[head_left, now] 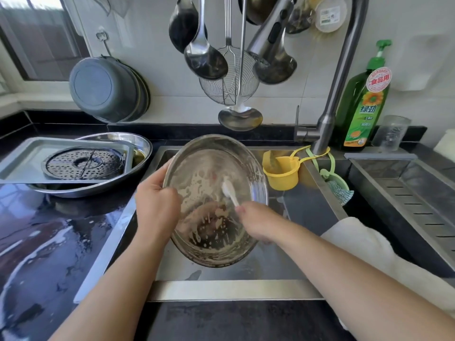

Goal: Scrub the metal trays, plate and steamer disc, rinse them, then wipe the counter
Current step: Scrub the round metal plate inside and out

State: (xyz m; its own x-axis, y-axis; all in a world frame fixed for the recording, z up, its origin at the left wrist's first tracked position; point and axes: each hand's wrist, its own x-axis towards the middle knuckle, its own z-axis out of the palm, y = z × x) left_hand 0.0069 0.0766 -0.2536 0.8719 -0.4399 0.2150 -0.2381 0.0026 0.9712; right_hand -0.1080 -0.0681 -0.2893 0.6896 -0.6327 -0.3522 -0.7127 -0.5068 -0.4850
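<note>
A round metal plate (209,168), streaked with soapy foam, is tilted over the sink (246,274). My left hand (156,205) grips its left rim. My right hand (256,222) holds a white brush (230,190) whose head touches the plate's inner face. On the wet black counter (49,242) to the left sits a second round metal plate (140,143), with a rectangular metal tray (22,156) lying in it. The perforated steamer disc (83,163) rests on that tray.
The faucet (339,77) rises behind the sink's right side, with a yellow cup (283,175) hanging below it and a green dish-soap bottle (362,102) beside it. Ladles and a wire skimmer (229,77) hang above. A white cloth (364,244) drapes over the sink's right edge by a drain rack (418,193).
</note>
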